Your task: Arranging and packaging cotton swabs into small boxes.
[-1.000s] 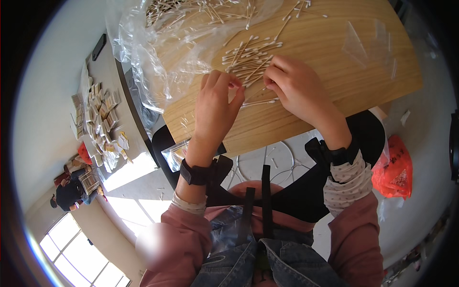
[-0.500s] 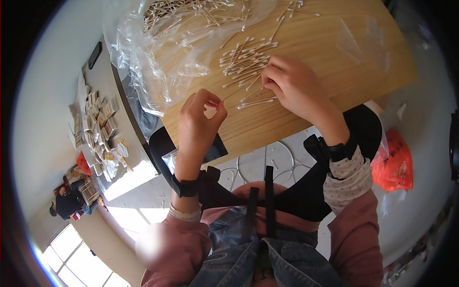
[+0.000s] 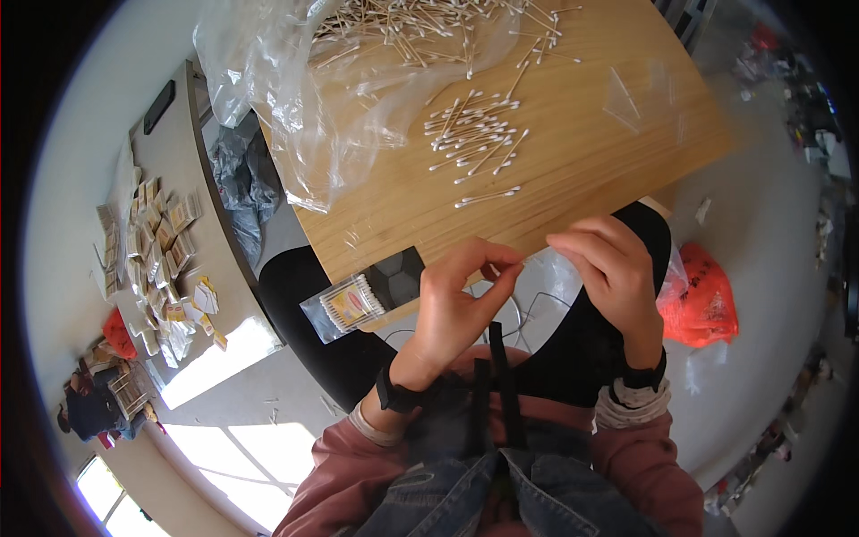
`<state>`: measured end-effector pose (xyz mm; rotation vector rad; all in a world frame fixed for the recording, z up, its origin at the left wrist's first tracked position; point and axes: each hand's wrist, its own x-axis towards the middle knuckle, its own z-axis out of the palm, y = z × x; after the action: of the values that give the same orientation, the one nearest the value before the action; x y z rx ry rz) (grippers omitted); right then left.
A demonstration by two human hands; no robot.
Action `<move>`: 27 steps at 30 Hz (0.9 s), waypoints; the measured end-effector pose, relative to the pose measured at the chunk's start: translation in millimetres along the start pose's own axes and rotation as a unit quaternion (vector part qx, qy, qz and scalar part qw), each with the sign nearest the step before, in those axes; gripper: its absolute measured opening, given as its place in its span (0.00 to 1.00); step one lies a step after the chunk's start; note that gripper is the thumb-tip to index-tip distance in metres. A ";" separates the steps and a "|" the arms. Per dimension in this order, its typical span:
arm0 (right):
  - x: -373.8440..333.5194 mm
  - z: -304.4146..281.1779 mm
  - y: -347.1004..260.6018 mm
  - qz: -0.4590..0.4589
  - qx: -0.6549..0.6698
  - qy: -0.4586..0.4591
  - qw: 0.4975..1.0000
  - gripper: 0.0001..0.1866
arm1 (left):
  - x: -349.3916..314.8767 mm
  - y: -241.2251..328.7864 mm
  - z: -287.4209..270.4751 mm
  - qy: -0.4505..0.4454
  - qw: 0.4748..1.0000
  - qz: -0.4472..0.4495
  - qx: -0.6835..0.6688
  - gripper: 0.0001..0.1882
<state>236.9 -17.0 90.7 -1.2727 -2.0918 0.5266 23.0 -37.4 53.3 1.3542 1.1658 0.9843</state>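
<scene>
While the left hand (image 3: 465,286) bends its thumb and forefinger into a ring, tips brought close together, the right hand (image 3: 613,264) points its fingers toward it with only a narrow gap to the thumb; whether either one pinches anything is too fine to tell. Both hands are apart from each other, at the near edge of the wooden table (image 3: 573,166).

Beyond the fingertips, clear of them, two cotton swabs (image 3: 488,197) lie side by side, the nearest of the loose ones. Farther off, a small pile of swabs (image 3: 474,130) spreads across the wood, and past that a larger heap (image 3: 420,31) sits on a clear plastic bag (image 3: 309,134).

To the left of the left hand, a filled swab packet (image 3: 352,306) lies beside a dark flat object (image 3: 395,276) at the table's corner. Outward to the right, a red bag (image 3: 702,304) stands below table level; at far left, many packets (image 3: 161,259) cover another table (image 3: 210,259).
</scene>
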 end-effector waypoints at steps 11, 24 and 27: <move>-133.9 -96.8 53.2 0.302 -0.263 0.169 0.900 0.09 | 57.8 -28.9 -13.6 0.151 0.912 0.159 0.347 0.18; 85.2 41.1 95.2 -0.017 -0.045 -0.040 0.998 0.08 | 89.4 -42.7 -6.5 0.095 0.910 0.094 0.393 0.09; 81.1 42.7 100.3 -0.018 -0.031 -0.057 0.998 0.08 | 89.0 -42.6 -5.1 0.087 0.909 0.092 0.397 0.09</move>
<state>244.3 100.2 22.4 -1.2647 -2.2358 0.5331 29.6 50.0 7.6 2.0758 1.7029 0.7872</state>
